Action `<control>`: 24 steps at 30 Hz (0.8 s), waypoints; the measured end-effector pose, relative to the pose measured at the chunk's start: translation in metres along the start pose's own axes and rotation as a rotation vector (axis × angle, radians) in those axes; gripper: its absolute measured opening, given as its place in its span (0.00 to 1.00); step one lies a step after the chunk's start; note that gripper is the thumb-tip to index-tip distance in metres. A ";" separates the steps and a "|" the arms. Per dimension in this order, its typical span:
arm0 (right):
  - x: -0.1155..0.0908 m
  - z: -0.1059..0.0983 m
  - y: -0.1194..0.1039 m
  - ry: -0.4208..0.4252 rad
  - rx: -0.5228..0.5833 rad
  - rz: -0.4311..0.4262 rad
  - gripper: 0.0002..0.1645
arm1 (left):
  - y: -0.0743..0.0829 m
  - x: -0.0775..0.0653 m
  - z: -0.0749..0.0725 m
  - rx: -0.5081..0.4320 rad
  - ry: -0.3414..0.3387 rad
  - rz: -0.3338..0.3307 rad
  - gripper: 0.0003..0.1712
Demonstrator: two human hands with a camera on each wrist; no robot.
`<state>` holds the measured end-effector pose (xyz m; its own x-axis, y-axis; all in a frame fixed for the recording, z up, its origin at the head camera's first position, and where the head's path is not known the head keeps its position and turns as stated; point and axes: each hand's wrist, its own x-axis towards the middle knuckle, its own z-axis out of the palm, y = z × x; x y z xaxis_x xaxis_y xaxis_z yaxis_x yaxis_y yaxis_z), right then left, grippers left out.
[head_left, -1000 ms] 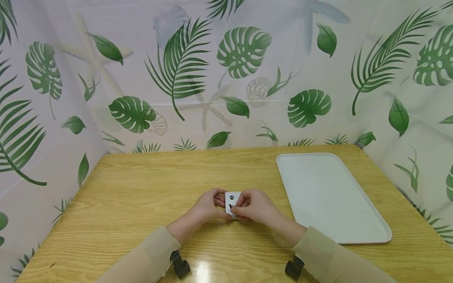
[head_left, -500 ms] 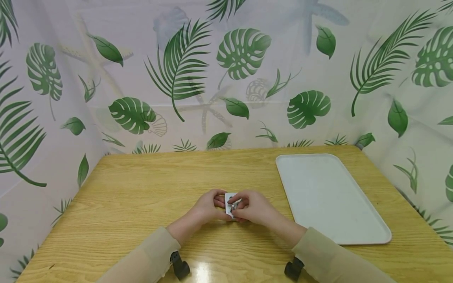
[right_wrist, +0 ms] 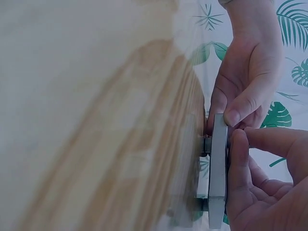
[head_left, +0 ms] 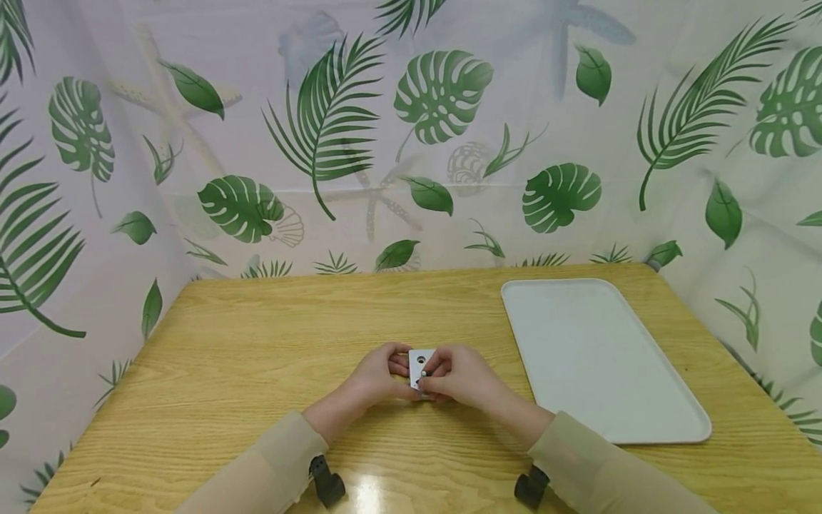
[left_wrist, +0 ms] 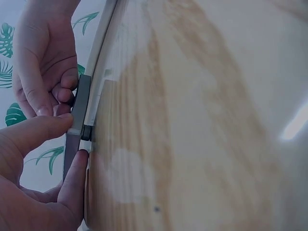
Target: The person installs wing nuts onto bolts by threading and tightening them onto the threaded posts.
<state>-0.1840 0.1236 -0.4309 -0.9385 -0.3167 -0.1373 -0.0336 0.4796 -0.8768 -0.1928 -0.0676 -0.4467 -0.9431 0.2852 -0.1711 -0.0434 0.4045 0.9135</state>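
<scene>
A small light-grey plate (head_left: 416, 363) is held just above the table in the head view, with a round dark-ringed hole near its far end. My left hand (head_left: 375, 375) grips the plate's left side, thumb on top and a finger beneath, as the left wrist view shows. Over the plate's near half, my right hand (head_left: 464, 377) pinches a small metal piece (head_left: 423, 374) between thumb and forefinger; its exact kind is too small to tell. Short dark studs (right_wrist: 204, 146) stick out from the plate's underside in the right wrist view. My right fingers hide the plate's right part.
A white rectangular tray (head_left: 597, 357) lies on the right of the wooden table (head_left: 289, 314). A leaf-printed cloth (head_left: 359, 143) hangs behind the table and along its sides. Each wrist wears a black camera (head_left: 327, 482).
My right forefinger reached out over the plate's far hole half a second ago and has drawn back, showing the hole again. The left hand and the plate have stayed in place.
</scene>
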 end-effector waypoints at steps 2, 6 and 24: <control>-0.001 0.000 0.000 0.007 -0.002 0.007 0.08 | 0.000 0.001 0.000 0.002 0.000 0.002 0.45; -0.003 -0.002 -0.001 0.016 -0.015 0.005 0.07 | -0.001 0.001 0.000 0.002 0.000 0.011 0.45; -0.005 -0.004 -0.003 0.010 -0.101 -0.050 0.09 | -0.003 0.004 -0.001 0.016 -0.012 -0.008 0.46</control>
<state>-0.1808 0.1269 -0.4258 -0.9383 -0.3342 -0.0892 -0.1147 0.5438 -0.8313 -0.1964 -0.0680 -0.4495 -0.9388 0.2919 -0.1827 -0.0456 0.4204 0.9062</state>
